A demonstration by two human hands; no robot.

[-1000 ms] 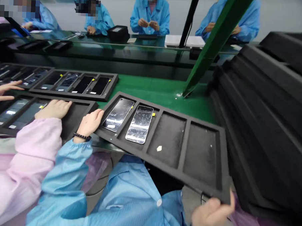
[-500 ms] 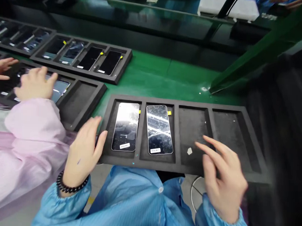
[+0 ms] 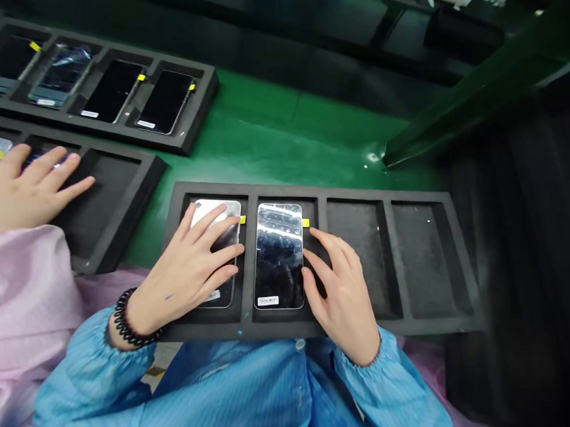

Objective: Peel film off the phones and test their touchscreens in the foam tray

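The person wears a light blue smock with fine vertical stripes, its long sleeves [image 3: 390, 394] gathered into elastic cuffs at the wrists. A small round snap button [image 3: 300, 344] closes the front. Both hands are bare, and a bracelet of dark round beads [image 3: 128, 325] circles the left wrist.

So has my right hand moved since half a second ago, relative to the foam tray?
Yes. The right hand has shifted left across the foam tray, from the third, empty pocket to the right edge of the second phone.

Left hand [image 3: 188, 266] hides much of the left phone [image 3: 216, 251].
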